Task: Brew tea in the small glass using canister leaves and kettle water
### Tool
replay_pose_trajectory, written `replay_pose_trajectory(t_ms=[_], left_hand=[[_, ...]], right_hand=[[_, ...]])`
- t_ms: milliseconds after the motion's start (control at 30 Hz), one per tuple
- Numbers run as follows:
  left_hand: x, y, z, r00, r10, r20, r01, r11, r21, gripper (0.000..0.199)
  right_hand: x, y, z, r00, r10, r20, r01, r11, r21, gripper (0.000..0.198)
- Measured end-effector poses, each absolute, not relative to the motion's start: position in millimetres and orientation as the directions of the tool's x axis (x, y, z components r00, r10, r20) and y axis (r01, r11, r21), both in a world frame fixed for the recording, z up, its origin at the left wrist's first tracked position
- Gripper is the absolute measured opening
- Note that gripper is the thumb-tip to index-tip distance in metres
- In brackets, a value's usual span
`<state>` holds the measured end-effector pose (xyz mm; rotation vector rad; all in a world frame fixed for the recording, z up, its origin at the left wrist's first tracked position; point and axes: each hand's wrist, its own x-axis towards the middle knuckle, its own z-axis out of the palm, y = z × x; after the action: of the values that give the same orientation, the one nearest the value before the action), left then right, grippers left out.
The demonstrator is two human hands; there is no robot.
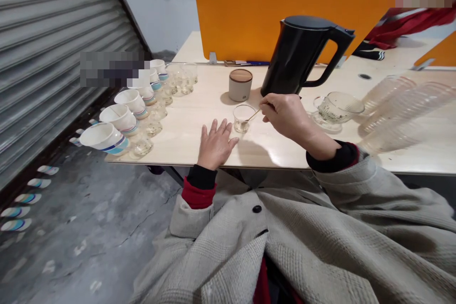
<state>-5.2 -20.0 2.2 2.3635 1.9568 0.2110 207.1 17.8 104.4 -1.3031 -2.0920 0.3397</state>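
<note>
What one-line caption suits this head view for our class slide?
Right hand holds a slim utensil in a clear cup; left hand palm-down beside it.

I can steer a hand along the open strip of worktop (199, 107) between the left hand (217, 146) and the row of clear cups (154, 127), back to the orange partition (242, 19), which walls it off. Behind the small clear cup (241, 127), the wood-lidded canister (240, 87) and black kettle (288, 59) leave me only a narrow gap; rightward, the glass cup (344, 108) and stacked plastic cups (401, 104) block me.
</note>
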Motion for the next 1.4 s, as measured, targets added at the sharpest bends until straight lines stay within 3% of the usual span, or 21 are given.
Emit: replay_pose_trajectory(t_ms=[167, 300, 400, 633, 833, 933, 1033, 1200, 1400], left_hand=[[-5, -20, 2, 0.185, 0.981, 0.065, 0.972, -0.192, 0.135, 0.063], [-5, -21, 2, 0.187, 0.980, 0.072, 0.972, -0.195, 0.135, 0.063], [-5, -21, 2, 0.186, 0.980, 0.070, 0.972, -0.194, 0.135, 0.063], [-6, -22, 3, 0.195, 0.978, 0.073, 0.971, -0.203, 0.127, 0.065], [-6, -21, 3, 0.188, 0.980, 0.069, 0.974, -0.195, 0.118, 0.064], [-6, -20, 3, 0.183, 0.981, 0.059, 0.974, -0.189, 0.125, 0.064], [-6, -19, 3, 0.180, 0.983, 0.048, 0.974, -0.185, 0.132, 0.065], [-7, -17, 2, 0.182, 0.983, 0.034, 0.976, -0.185, 0.116, 0.065], [-6, -18, 4, 0.183, 0.982, 0.039, 0.974, -0.186, 0.131, 0.066]], right_hand=[[206, 18, 101, -0.341, 0.856, 0.388, 0.673, 0.511, -0.535, 0.022], [206, 17, 96, -0.360, 0.828, 0.430, 0.689, 0.547, -0.475, 0.024], [209, 14, 97, -0.334, 0.827, 0.451, 0.659, 0.547, -0.516, 0.024], [231, -3, 109, -0.089, 0.813, 0.576, 0.518, 0.532, -0.670, 0.014], [279, -16, 107, 0.213, 0.644, 0.735, 0.548, 0.544, -0.636, 0.010], [318, -9, 99, 0.256, 0.551, 0.795, 0.719, 0.441, -0.537, 0.015], [353, 1, 92, 0.234, 0.531, 0.815, 0.893, 0.214, -0.396, 0.019], [379, 13, 88, 0.295, 0.654, 0.696, 0.954, -0.155, -0.258, 0.025], [374, 24, 83, 0.392, 0.780, 0.489, 0.919, -0.352, -0.174, 0.033]])
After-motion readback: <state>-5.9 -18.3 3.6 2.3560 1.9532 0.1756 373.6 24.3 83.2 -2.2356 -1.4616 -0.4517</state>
